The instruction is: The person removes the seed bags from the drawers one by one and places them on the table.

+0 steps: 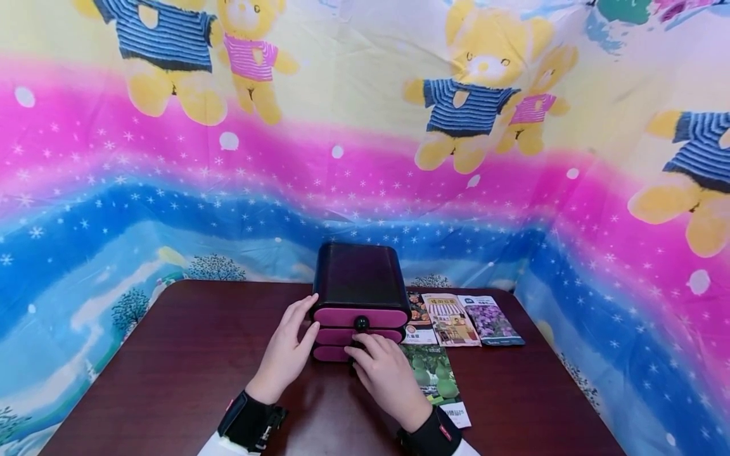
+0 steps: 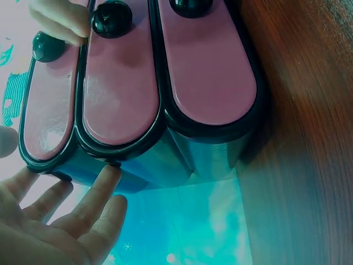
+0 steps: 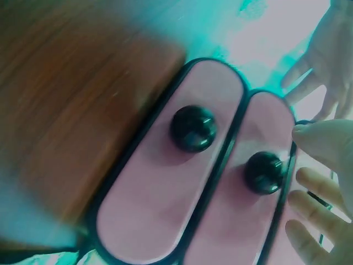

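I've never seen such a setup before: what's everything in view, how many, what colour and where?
Table: one, dark reddish-brown, lower half of the head view
Cloth backdrop: one or more pieces, pink, blue and yellow with bears, behind and beside the table
Drawer box: one, black, on the table
Drawer fronts: three, pink, stacked on the box's near side
Knobs: three, black, one per front
Printed packets: four, multicoloured, right of the box, three in a row, one nearer
Wrist straps: two, black, one per wrist
Sleeves: two, white, below the straps
Left hand: one, bare, at the box's left side
Right hand: one, bare, at the drawer fronts
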A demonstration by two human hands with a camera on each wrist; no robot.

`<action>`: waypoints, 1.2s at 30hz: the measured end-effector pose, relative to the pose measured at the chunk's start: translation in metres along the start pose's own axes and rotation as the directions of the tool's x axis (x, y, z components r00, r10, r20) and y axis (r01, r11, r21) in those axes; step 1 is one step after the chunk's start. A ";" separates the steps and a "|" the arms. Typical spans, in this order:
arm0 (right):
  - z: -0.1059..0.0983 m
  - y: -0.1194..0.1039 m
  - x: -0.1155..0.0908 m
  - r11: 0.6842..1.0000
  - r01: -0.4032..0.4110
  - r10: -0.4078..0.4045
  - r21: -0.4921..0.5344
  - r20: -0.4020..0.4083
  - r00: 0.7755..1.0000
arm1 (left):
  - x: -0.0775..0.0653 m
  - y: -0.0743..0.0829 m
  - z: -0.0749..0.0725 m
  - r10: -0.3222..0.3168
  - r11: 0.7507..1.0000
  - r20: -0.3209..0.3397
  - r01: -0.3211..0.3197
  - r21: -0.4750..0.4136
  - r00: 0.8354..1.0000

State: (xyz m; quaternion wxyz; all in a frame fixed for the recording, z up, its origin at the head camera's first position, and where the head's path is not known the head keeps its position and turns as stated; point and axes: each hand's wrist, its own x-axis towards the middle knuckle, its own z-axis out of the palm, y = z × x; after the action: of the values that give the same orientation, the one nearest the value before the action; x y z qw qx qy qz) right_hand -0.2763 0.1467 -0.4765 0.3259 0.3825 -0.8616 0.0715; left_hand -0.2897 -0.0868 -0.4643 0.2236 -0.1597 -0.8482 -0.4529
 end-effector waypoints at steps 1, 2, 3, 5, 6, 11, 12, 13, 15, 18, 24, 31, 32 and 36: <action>-0.001 -0.002 0.000 1.000 0.011 -0.011 0.006 0.000 1.000 | 0.000 0.000 0.000 -0.002 1.000 0.000 0.002 0.000 1.000; -0.002 -0.004 0.001 1.000 0.020 -0.020 0.015 0.008 1.000 | -0.001 0.000 0.000 -0.004 1.000 0.000 0.004 0.001 1.000; -0.002 -0.005 0.001 0.999 0.034 -0.035 0.017 0.019 0.999 | -0.001 0.000 0.000 -0.005 1.000 0.000 0.005 0.001 1.000; -0.001 -0.007 -0.001 0.998 0.059 -0.060 0.020 0.056 0.997 | -0.001 0.000 0.000 -0.013 1.000 0.002 0.013 0.002 1.000; 0.000 -0.008 -0.002 0.998 0.064 -0.066 0.020 0.084 0.994 | -0.001 0.000 0.000 -0.018 1.000 0.004 0.018 0.002 1.000; 0.006 -0.008 -0.008 0.998 0.061 -0.058 -0.009 0.212 0.975 | -0.001 0.000 0.000 -0.028 1.000 0.014 0.028 0.003 1.000; 0.007 -0.008 -0.009 0.998 0.056 -0.050 -0.018 0.234 0.971 | -0.001 0.000 0.000 -0.027 1.000 0.014 0.027 0.004 1.000; 0.007 -0.008 -0.010 0.998 0.052 -0.044 -0.027 0.252 0.967 | -0.001 0.000 0.000 -0.027 1.000 0.014 0.027 0.005 1.000; 0.008 -0.008 -0.011 0.998 0.039 -0.026 -0.041 0.285 0.958 | -0.001 0.000 0.000 -0.024 1.000 0.012 0.024 0.006 1.000; 0.009 -0.007 -0.013 0.998 0.016 0.002 -0.052 0.325 0.946 | -0.001 -0.001 0.000 -0.017 1.000 0.009 0.017 0.006 1.000; 0.009 -0.007 -0.013 1.000 -0.004 0.015 -0.029 0.386 0.922 | -0.001 0.000 0.000 -0.013 1.000 0.006 0.013 0.003 1.000; 0.009 -0.006 -0.011 0.998 0.055 -0.046 -0.014 0.358 0.933 | -0.001 0.000 0.000 -0.015 1.000 0.007 0.015 0.007 1.000; 0.009 -0.006 -0.010 0.998 0.063 -0.058 -0.005 0.349 0.935 | -0.001 0.000 0.000 -0.017 1.000 0.008 0.016 0.008 1.000; 0.009 -0.006 -0.010 0.995 0.098 -0.099 0.018 0.317 0.943 | -0.001 0.001 0.000 -0.023 1.000 0.011 0.023 0.005 1.000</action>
State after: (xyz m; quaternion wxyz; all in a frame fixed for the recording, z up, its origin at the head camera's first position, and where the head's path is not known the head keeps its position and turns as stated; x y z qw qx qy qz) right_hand -0.2719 0.1450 -0.4906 0.1858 0.4319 -0.8825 -0.0063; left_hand -0.2885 -0.0864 -0.4645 0.2142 -0.1517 -0.8522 -0.4526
